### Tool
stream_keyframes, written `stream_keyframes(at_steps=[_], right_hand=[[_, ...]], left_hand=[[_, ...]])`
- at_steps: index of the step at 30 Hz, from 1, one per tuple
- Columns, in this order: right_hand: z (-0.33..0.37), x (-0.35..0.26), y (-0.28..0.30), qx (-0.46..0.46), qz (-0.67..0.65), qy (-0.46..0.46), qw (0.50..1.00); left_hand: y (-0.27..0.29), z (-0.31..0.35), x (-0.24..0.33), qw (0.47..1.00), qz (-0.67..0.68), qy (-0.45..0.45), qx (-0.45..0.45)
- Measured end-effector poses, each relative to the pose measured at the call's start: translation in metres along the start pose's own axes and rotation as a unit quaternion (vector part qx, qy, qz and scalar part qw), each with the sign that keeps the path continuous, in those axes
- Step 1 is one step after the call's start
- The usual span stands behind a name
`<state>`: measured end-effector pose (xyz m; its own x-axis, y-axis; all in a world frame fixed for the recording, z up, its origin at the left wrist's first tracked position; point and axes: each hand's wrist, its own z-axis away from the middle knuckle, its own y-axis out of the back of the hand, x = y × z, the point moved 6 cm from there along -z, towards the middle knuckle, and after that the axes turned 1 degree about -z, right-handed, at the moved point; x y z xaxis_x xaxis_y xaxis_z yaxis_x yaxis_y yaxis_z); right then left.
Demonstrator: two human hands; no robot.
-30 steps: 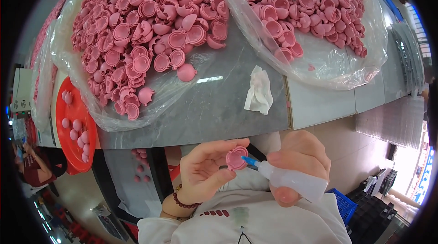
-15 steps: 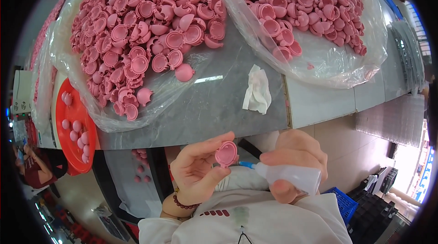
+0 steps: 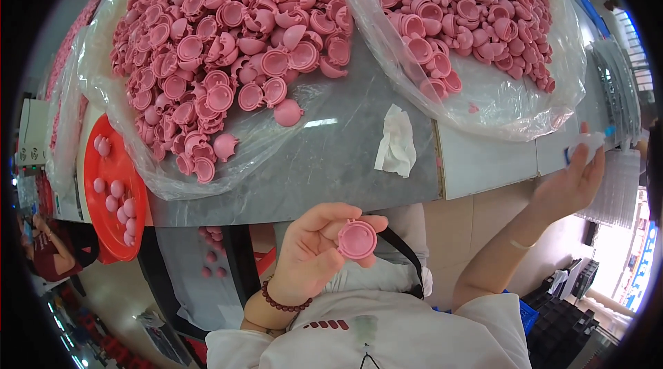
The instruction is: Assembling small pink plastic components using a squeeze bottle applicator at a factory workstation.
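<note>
My left hand (image 3: 311,248) pinches a round pink plastic half-shell (image 3: 358,239) by its rim, hollow side facing up toward me, in front of the table edge. A small lug shows on its rim. Far out to the right, my right hand (image 3: 573,182) has its fingers closed round a small white squeeze bottle (image 3: 588,142) with a blue tip, over the light part of the table. Part of the bottle is hidden by the fingers. Beyond my left hand, a big heap of similar pink half-shells (image 3: 221,44) lies on clear plastic film.
A second heap of pink shells (image 3: 476,10) lies in a clear bag (image 3: 511,110) at the back right. A crumpled white tissue (image 3: 396,141) rests on the grey table (image 3: 304,182). At the left stands an orange-red tray (image 3: 103,182) with several pink balls; beyond it sits another person (image 3: 55,248).
My right hand has carried the squeeze bottle away from the shell, out to the far right over the table. My left hand still holds the half-shell, shifted slightly right and turned more face-on.
</note>
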<state>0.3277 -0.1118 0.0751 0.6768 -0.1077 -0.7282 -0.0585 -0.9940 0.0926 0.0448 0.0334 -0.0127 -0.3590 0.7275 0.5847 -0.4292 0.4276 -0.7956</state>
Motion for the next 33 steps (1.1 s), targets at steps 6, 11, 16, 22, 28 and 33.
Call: stream_keyframes(at_steps=[6,11,16,22,28,33], right_hand=[[-0.086,0.149,0.065,-0.025,0.171,-0.090,0.981],[-0.063,0.102,0.037,0.047,0.282,0.015,0.958],[0.009,-0.038,-0.076,-0.319,0.081,0.177,0.928],[0.033,-0.032,-0.137,-0.506,0.176,0.171,0.827],[0.057,-0.031,-0.093,-0.530,-0.072,-0.128,0.835],[0.080,-0.031,-0.069,-0.450,0.086,-0.056,0.887]], left_hand=[[0.000,-0.001,-0.002,0.997,0.070,0.022,-0.026],[-0.007,-0.001,0.003,0.998,0.005,-0.016,-0.065],[-0.003,-0.001,0.010,0.997,-0.062,-0.048,0.009],[-0.004,0.005,0.013,0.993,-0.098,-0.061,0.008],[0.002,0.007,0.016,0.994,-0.067,-0.068,-0.054],[0.001,-0.001,0.022,0.989,-0.118,-0.078,0.033]])
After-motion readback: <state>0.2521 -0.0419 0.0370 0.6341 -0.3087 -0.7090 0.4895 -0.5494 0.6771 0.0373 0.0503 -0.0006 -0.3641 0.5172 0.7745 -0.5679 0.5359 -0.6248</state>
